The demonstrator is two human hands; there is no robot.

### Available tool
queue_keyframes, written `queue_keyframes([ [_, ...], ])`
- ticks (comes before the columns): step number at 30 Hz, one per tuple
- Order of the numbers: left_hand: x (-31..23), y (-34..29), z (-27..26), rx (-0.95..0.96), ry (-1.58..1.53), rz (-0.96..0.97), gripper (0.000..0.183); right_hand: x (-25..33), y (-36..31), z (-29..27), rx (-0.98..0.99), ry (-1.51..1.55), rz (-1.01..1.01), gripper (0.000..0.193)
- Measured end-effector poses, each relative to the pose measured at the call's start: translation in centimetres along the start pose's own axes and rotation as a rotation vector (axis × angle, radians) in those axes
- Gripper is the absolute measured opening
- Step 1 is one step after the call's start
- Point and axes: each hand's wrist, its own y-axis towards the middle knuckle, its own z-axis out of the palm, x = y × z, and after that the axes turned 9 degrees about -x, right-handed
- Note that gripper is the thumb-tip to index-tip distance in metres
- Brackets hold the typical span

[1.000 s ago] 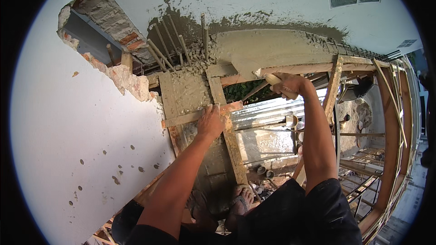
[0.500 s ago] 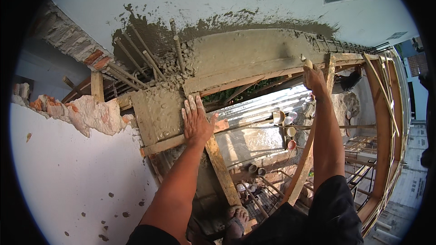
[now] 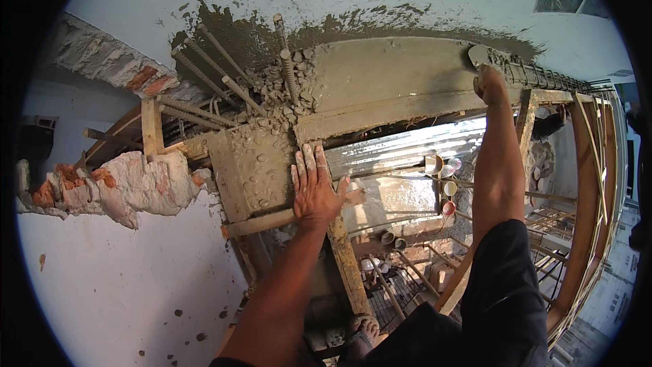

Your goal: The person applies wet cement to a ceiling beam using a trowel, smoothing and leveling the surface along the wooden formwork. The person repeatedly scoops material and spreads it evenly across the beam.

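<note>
My left hand lies flat, fingers stretched out, on the edge of the timber formwork beside wet concrete. My right hand is closed around the handle of a trowel. The trowel's rounded blade rests near the far right end of a smoothed concrete beam top, where steel reinforcement comes out of the concrete. A wooden form board runs along the near side of the beam.
Steel bars stick up from rough concrete at the left. Broken brickwork edges the near wall. Below are a drop with buckets, poles and a person's white helmet. My foot stands on a timber.
My right hand has moved the trowel further along the beam to its far right end, and the blade now shows broadside. My left hand stays flat on the formwork. The view has shifted slightly.
</note>
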Motion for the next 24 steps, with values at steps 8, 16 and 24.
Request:
queue_keyframes([
  [8, 0.0, 0.2, 0.0, 0.01, -0.032, -0.016, 0.095, -1.3, 1.5, -0.2, -0.04, -0.118, 0.071, 0.022],
  [16, 0.1, 0.1, 0.2, 0.017, -0.07, -0.034, 0.093, -1.5, 2.8, -1.9, 0.006, -0.007, -0.003, 0.021],
  [24, 0.3, 0.1, 0.4, -0.009, -0.026, -0.011, 0.092, -2.9, -1.5, 1.2, -0.026, -0.006, -0.026, 0.026],
])
